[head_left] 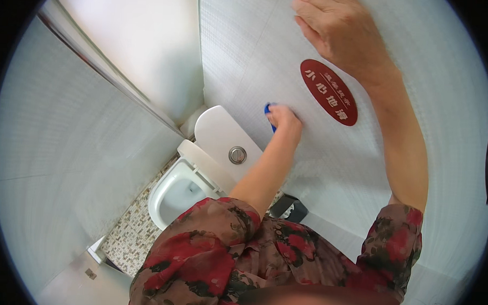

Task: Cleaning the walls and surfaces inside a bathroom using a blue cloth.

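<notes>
Grasping the blue thing (pixel 267 107) in the left hand (pixel 286 121), by the wall (pixel 247 50) near the wall-side edge of the tank (pixel 218 129); cannot tell the curled right hand (pixel 337 25)'s contents. Could drop it through a loose pinch.

a thin-looking blouse (pixel 299 251) in dusky brown shows from five to seven o'clock, printed with large red blooms and blackish-green leaves. the left sleeve (pixel 197 253), toward seven o'clock, is loose and full, with soft folds; the right sleeve (pixel 394 238), at four o'clock, ends near the elbow in a loose edge. beyond the sleeves, the left hand (pixel 287 123) and right hand (pixel 339 28) are bare
</notes>
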Action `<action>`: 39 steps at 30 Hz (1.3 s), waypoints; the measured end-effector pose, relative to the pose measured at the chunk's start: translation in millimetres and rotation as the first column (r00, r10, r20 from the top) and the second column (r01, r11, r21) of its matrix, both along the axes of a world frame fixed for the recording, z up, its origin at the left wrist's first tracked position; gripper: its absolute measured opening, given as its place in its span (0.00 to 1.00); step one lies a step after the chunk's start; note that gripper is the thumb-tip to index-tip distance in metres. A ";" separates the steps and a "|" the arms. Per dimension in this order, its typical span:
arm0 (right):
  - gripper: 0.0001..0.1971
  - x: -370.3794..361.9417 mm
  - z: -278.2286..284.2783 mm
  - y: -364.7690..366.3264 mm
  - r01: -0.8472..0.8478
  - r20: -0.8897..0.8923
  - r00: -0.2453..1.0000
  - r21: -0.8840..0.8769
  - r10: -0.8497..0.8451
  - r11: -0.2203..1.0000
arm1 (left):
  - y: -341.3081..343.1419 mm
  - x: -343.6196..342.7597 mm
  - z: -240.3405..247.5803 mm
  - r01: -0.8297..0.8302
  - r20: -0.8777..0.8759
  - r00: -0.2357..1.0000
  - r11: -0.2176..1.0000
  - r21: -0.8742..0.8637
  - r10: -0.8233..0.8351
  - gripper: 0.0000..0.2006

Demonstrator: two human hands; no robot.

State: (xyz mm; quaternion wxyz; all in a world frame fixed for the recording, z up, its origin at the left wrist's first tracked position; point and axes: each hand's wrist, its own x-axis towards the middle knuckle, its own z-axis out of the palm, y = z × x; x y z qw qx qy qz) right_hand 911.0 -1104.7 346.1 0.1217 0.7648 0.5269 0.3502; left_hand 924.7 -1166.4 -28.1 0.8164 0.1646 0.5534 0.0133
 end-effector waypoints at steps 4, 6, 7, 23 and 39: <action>0.05 -1.9 -3.4 -22.3 0.058 -0.007 0.998 -0.038 -0.058 0.998 | 29.7 -4.8 102.0 -0.009 0.316 0.947 0.981 0.196 -0.054 0.28; 0.05 -1.2 -3.4 -12.2 0.027 0.009 1.000 -0.028 -0.026 0.999 | 47.2 -3.0 110.2 -0.056 0.360 0.907 0.787 0.615 -0.217 0.28; 0.04 -1.4 -3.9 -9.5 0.020 0.014 1.000 -0.022 -0.020 1.000 | 46.1 -10.9 110.4 -0.059 0.356 0.911 0.788 0.613 -0.209 0.28; 0.01 -0.8 -61.5 -20.9 -0.006 -0.353 0.935 -0.113 -0.035 0.994 | 1.4 -83.3 138.1 0.004 0.418 0.787 0.681 0.733 -0.454 0.32; 0.08 -162.8 -132.2 -105.1 0.270 -0.601 0.799 0.383 0.016 0.883 | -45.6 -179.0 99.5 -0.109 0.539 0.253 0.530 0.841 -0.804 0.29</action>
